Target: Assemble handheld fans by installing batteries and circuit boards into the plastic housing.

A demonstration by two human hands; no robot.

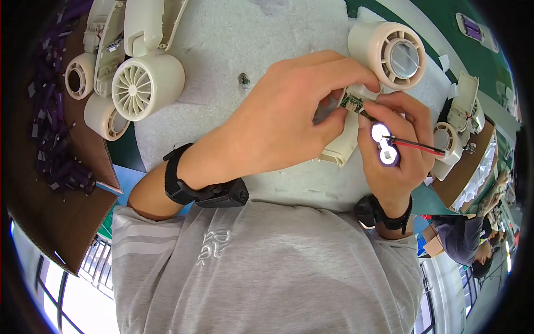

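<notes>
Grey shirt (267, 267) fills the foreground. Above it, the left hand (278, 119) pinches a small circuit board (351, 102) at the cream fan housing (389, 55); the right hand (397, 147) grips a purple two-cell battery pack (384, 143) with red and black wires (423, 146), over the white foam surface (250, 39).

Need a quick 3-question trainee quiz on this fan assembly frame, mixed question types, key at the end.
1. True or false: the right hand holds a purple two-cell battery pack with red and black wires.
2. Multiple choice: the left hand pinches what?
A. a screwdriver
B. the small green circuit board at the cream fan housing
C. a roll of tape
3. Fill in: the finished cream fans lie at the ____ left of the white foam mat.

Key: 1 true; 2 B; 3 upper
</notes>
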